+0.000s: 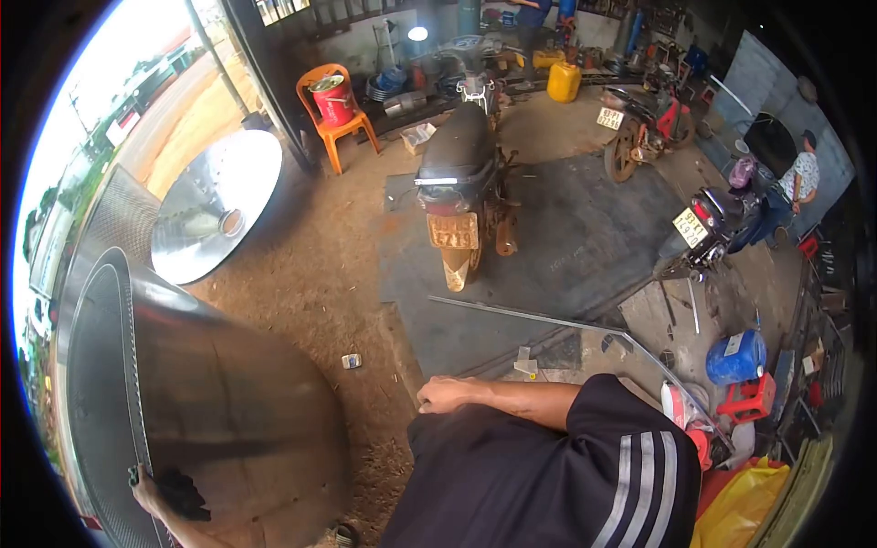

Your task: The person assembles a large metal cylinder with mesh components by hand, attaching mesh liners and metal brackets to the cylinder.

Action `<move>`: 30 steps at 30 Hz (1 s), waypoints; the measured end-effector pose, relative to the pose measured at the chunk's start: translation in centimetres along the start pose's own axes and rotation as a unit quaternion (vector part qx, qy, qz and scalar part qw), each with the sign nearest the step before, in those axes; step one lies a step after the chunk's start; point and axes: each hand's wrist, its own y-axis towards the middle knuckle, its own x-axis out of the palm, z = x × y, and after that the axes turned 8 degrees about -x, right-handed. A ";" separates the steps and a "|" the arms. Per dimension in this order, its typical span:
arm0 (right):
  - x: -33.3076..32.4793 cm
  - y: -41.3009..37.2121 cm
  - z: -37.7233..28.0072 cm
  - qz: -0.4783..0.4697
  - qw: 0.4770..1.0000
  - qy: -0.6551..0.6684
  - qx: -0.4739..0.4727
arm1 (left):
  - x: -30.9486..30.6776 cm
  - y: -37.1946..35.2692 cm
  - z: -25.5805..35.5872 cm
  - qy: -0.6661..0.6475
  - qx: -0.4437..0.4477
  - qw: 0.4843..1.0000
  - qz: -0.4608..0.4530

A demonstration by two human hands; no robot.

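A large sheet-metal cylinder point(242, 402) stands at the lower left, with a perforated inner wall point(96, 365). My left hand point(151, 498) is closed over its near rim, and a dark patch shows on the metal beside the fingers. In front of my dark shirt, my right hand point(443, 395) has its fingers curled in, apart from the cylinder. Whatever may be inside that hand is hidden. Past the cylinder, a shiny metal cone point(206, 196) with a round hole leans against a perforated sheet point(123, 219).
A motorbike point(457, 164) stands ahead on dark floor plates point(566, 237); two more point(722, 224) point(639, 128) are at right. A person point(804, 178) is by the far-right one. A metal bar point(530, 315), blue drum point(735, 356) and orange chair point(343, 128) are around.
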 end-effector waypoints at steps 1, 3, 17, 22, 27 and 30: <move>-1.0 -0.5 -0.7 -0.006 1.000 0.000 -0.004 | -0.1 0.3 0.0 -0.004 0.008 1.000 -0.002; -1.1 -1.2 -0.5 0.007 1.000 0.006 0.010 | -0.3 -0.1 0.0 -0.004 0.014 1.000 -0.026; -1.1 -2.7 1.3 0.006 0.999 0.015 0.038 | 0.0 -0.5 -0.1 -0.029 0.019 0.999 -0.038; -1.9 -3.1 0.3 -0.007 0.999 0.013 0.048 | 0.7 0.2 -0.6 -0.017 0.021 1.000 -0.017; -1.6 -2.7 1.1 -0.009 0.999 0.009 0.041 | 1.4 0.9 -1.1 -0.018 0.010 1.000 -0.015; -1.2 -2.3 1.8 -0.017 0.999 0.000 0.032 | 0.7 -0.6 -0.1 -0.025 0.009 1.000 -0.004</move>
